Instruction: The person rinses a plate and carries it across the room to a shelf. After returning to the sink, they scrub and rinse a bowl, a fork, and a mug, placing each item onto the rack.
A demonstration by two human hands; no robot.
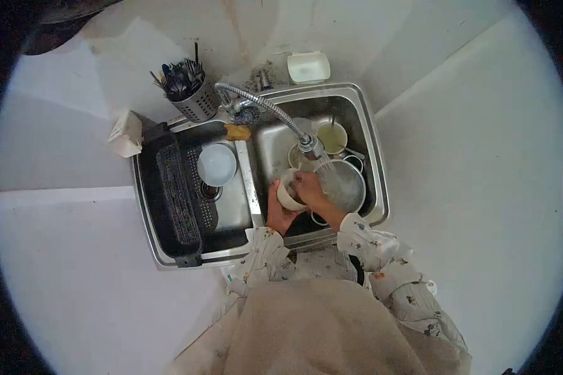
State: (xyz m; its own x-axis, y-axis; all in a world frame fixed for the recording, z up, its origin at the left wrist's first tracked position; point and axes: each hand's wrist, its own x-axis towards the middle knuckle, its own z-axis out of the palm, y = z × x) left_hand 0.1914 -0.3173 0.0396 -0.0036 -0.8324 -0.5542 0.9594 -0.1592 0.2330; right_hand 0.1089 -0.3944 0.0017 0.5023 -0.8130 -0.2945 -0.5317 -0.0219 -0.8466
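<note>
At the centre of the frame, a pale bowl [289, 195] is grasped by the left hand [281, 211], the right hand [313, 190] reaching its inside, fingers bent. Water falls from the faucet [309, 144] just beside, over a large pot [344, 186].

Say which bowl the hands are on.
The cream bowl, in the right basin: left hand around its side, right hand at its mouth. The white bowl sits untouched in the left basin.

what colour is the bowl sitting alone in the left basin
The bowl in the left basin is plain white; the head view shows it best.
</note>
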